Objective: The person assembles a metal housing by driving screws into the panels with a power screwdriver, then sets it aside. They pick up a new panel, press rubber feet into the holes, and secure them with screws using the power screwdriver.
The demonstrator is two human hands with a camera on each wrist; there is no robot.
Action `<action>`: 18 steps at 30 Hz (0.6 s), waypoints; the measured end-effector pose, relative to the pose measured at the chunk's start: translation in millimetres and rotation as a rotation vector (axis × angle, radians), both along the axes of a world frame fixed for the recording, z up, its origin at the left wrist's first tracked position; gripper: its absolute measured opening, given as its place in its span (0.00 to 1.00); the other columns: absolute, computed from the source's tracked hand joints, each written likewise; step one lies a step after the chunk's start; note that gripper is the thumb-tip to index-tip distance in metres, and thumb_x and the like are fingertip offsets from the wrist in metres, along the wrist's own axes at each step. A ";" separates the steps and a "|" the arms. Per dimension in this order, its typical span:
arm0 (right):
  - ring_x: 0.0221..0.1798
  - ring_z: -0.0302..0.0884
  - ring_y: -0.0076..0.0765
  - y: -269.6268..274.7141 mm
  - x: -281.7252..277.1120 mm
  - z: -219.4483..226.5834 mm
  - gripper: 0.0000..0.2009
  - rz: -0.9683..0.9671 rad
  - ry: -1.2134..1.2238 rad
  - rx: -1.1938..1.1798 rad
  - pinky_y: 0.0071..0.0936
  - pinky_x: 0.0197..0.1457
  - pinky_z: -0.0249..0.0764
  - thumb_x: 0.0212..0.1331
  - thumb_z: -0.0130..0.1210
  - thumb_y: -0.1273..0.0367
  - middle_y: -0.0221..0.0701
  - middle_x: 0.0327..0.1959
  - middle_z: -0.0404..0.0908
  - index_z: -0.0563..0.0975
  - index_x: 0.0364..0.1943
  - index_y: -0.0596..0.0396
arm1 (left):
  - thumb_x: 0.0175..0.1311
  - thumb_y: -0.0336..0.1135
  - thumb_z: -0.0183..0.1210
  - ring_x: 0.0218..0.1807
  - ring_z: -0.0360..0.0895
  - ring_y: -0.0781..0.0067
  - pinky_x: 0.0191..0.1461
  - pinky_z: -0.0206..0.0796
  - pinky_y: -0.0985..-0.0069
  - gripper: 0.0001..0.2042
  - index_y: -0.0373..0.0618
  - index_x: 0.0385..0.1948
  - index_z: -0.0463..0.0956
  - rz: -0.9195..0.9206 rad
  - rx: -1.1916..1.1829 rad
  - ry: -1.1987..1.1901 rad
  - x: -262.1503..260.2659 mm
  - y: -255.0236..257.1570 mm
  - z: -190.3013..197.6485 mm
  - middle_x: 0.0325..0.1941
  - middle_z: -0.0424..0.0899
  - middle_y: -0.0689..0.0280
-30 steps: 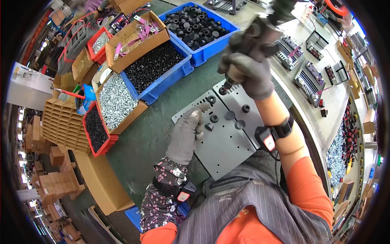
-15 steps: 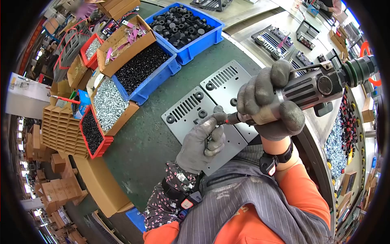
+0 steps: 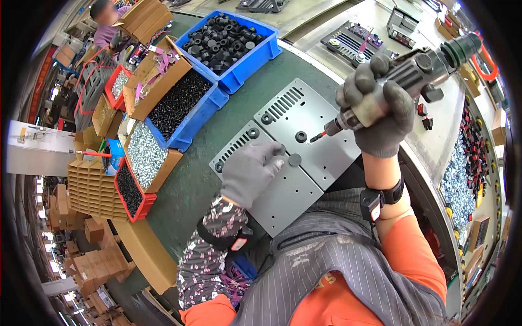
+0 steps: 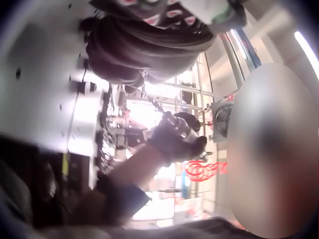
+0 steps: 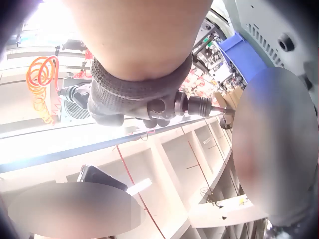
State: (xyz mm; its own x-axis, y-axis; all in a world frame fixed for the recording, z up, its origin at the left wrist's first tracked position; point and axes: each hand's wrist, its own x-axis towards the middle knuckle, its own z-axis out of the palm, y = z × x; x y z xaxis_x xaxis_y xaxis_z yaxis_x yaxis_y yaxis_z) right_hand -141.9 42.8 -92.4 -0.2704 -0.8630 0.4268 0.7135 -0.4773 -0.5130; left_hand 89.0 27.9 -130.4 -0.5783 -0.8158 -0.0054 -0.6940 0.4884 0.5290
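My gloved right hand grips a pneumatic screwdriver tilted over the right metal plate, its bit near a round black rubber foot. The right wrist view also shows the screwdriver's chuck. My gloved left hand lies over the left metal plate, index finger and thumb forward. A black disc is right at its fingertips, and another disc lies beside it. I cannot tell whether the curled fingers hold something. More rubber feet stand by the slots.
A blue bin of rubber feet and another blue bin of black screws stand at the back left. Beside them are a cardboard box of silver screws and a red bin. A metal bench runs along the right.
The screwdriver first swung down to the left hand's fingertips, then drew away to the upper right. My left hand has moved left, back over the left plate. The head view has shifted.
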 end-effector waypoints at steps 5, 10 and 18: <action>0.29 0.71 0.30 -3.0 2.4 3.9 0.20 -0.084 0.166 0.183 0.31 0.34 0.68 0.48 0.55 0.60 0.28 0.29 0.70 0.66 0.44 0.52 | 0.61 0.44 0.55 0.36 0.78 0.61 0.40 0.68 0.69 0.11 0.51 0.36 0.81 0.084 -0.202 -0.117 -14.0 -37.0 -12.2 0.33 0.80 0.60; 0.24 0.76 0.38 -17.2 0.5 -1.3 0.17 -0.144 0.133 0.165 0.26 0.19 0.71 0.49 0.51 0.66 0.38 0.26 0.72 0.66 0.43 0.60 | 0.59 0.44 0.56 0.37 0.78 0.59 0.40 0.68 0.67 0.09 0.52 0.34 0.81 0.088 0.041 -0.089 -14.3 -46.8 -8.3 0.34 0.80 0.60; 0.30 0.75 0.35 -63.6 -19.1 -5.8 0.17 -0.247 0.437 0.234 0.33 0.35 0.74 0.51 0.52 0.68 0.36 0.29 0.73 0.66 0.44 0.61 | 0.54 0.41 0.60 0.39 0.79 0.62 0.44 0.69 0.71 0.13 0.52 0.41 0.81 0.014 -0.026 -0.002 -45.2 -94.6 -6.0 0.37 0.83 0.59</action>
